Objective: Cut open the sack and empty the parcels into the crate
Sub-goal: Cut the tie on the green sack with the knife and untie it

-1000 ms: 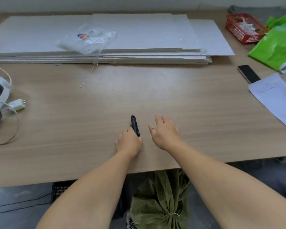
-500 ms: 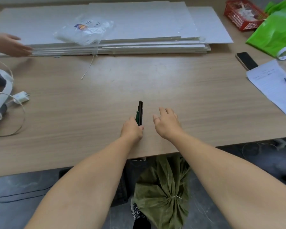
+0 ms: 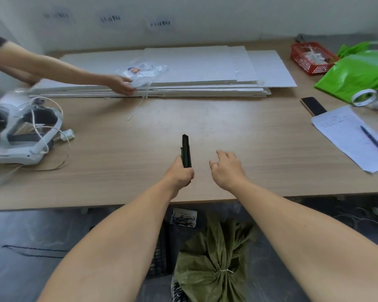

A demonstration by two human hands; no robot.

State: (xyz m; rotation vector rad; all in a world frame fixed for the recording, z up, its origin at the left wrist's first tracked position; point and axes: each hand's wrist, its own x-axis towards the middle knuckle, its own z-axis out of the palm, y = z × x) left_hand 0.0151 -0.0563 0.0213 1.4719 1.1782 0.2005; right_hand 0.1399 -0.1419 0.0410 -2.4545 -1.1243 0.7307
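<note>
Since a moment ago I've raised the knife (image 3: 186, 149) off the surface (image 3: 227, 118); my left hand (image 3: 180, 172) grips it, my right hand (image 3: 226, 170) hovers with fingers (image 3: 223, 154) loosely spread. The tied sack (image 3: 212, 264) waits on the floor below: cutting comes next, I'd judge, blade out first.

One knife (image 3: 186, 150), one green sack (image 3: 212, 264), one phone (image 3: 313, 105), one pen (image 3: 373, 139), one red basket (image 3: 301, 62)

- The sack (image 3: 214, 264) is cut off by the bottom edge
- The crate (image 3: 160, 258) is largely hidden (behind sack and left forearm (image 3: 122, 240))
- The knife (image 3: 186, 149) is partly covered by the left hand (image 3: 179, 174)
- The wall labels (image 3: 159, 23) are blurred
</note>
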